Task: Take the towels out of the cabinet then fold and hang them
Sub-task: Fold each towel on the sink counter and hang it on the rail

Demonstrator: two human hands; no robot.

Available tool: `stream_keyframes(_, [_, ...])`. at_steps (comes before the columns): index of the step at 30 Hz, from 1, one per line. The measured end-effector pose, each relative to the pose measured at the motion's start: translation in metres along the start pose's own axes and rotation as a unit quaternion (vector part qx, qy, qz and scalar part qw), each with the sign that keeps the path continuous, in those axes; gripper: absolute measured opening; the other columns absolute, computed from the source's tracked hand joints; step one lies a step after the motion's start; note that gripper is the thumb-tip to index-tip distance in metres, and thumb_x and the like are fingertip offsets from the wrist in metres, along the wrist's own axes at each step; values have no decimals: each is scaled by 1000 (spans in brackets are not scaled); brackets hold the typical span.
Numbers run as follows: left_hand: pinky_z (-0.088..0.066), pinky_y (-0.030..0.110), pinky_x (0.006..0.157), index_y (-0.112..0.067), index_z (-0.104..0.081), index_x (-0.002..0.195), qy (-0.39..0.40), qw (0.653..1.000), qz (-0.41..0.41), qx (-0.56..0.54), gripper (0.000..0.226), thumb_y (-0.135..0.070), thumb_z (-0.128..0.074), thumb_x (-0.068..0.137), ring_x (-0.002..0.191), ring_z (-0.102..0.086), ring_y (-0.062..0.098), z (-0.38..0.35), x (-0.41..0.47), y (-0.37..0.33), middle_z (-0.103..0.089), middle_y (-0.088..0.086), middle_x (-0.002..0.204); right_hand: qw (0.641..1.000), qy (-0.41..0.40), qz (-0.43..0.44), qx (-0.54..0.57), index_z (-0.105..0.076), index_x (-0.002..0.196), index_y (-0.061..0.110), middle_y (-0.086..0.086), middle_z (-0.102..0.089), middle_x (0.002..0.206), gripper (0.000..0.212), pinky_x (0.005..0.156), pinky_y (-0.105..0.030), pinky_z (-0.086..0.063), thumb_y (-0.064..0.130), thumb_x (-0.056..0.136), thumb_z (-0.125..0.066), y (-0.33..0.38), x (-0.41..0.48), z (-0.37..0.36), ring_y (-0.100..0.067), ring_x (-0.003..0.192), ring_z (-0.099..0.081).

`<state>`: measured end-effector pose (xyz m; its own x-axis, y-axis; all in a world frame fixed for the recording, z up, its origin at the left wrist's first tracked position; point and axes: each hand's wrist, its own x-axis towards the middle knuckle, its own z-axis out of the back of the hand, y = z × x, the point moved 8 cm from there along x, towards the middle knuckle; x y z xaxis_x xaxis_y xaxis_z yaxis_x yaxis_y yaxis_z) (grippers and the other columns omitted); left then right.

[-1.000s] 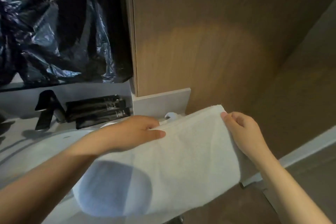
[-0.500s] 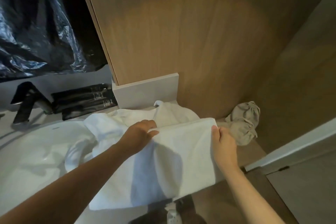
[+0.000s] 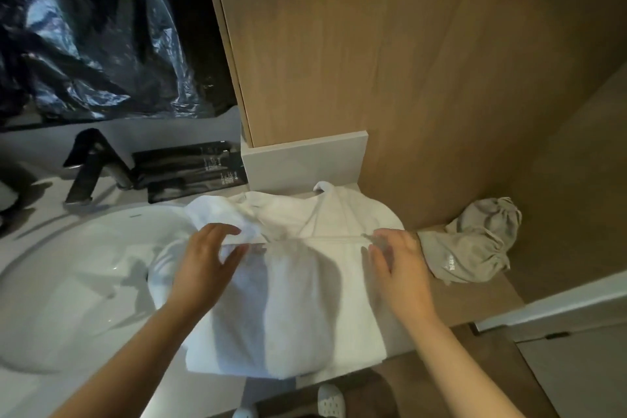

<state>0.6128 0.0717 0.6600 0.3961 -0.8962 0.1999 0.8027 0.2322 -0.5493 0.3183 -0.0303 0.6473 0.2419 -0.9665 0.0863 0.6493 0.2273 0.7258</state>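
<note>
**Folded towel now down on the surface, both hands loosened**

Since half a second ago the folded towel (image 3: 298, 309) has gone from being held up by its top edge to lying on the surface (image 3: 475, 302), and both hands have let go of that edge, their fingers now spread.

At the far left a black plastic sheet (image 3: 101, 37) hangs above the basin. Below it stands a dark tap (image 3: 91, 166), and just right of the tap lie dark packets (image 3: 190, 168) against the back ledge. The white sink (image 3: 78, 282) fills the near left, and the towel's left part overlaps its rim.

The left hand (image 3: 207, 268) rests on the towel's upper left corner, open, thumb apart from the fingers, gripping nothing. Behind the folded towel lies a second white towel (image 3: 325, 214), loose and crumpled, touching the folded one along its far edge. The right hand (image 3: 397, 268) sits at the upper right corner, fingers apart and slightly curled, blurred at the tips; it clamps nothing that can be seen.

Right of that hand a grey cloth (image 3: 475, 248) is bunched on the surface, just beside the towel. A wooden panel (image 3: 407, 61) rises behind. White shoes (image 3: 330, 402) show at the near edge.
</note>
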Motion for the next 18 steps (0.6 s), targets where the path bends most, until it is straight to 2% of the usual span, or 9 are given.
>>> stream_keyframes(2, [-49,35,82,-13,-65,108,-17,996,75,-38,26,-21,-73,85,97,-62,24,12,-13,25,-61,-2,104,997,57,38,20,-62,121,22,10,-55,122,24,78,-9,-44,27,99,-53,29,-5,-20,-2,87,-58])
stream_keyframes(5, [-49,24,75,-13,-63,111,-4,987,136,-86,30,-29,-70,86,89,-62,16,15,-34,48,-60,-3,105,989,120,80,20,-64,122,21,10,-57,121,26,90,-22,-50,26,99,-53,62,-15,-55,-4,97,-60])
stream_keyframes(6, [-47,18,70,-13,-63,112,4,984,147,-97,31,-30,-69,86,86,-62,11,15,-40,54,-61,-3,104,987,133,95,11,-64,123,21,10,-57,122,26,91,-22,-49,26,99,-53,72,-17,-67,-4,98,-59])
stream_keyframes(9, [-42,9,62,-15,-62,114,27,974,179,-135,31,-30,-69,87,82,-62,0,8,-51,64,-65,-4,103,981,148,122,-8,-62,126,21,11,-56,126,29,91,-14,-44,26,99,-53,90,-17,-90,-3,99,-58])
stream_keyframes(11, [-43,10,63,-16,-61,115,37,967,200,-156,32,-31,-68,88,84,-61,-1,6,-57,71,-66,-5,105,979,155,128,-20,-61,128,22,10,-55,129,30,91,-14,-42,26,99,-54,99,-15,-105,-6,102,-58])
stream_keyframes(15, [-44,13,66,-18,-61,115,48,955,231,-179,30,-31,-68,89,85,-60,-3,0,-67,82,-65,-9,103,975,155,146,-69,-62,120,18,4,-58,118,25,86,-27,-49,24,97,-55,111,-10,-125,-13,99,-58])
stream_keyframes(18, [-49,24,75,-18,-61,111,84,952,235,-175,27,-31,-67,89,85,-62,4,-8,-72,85,-65,-5,100,972,154,131,-120,-63,113,12,-1,-57,114,22,81,-34,-51,24,96,-56,112,-5,-135,-20,94,-61])
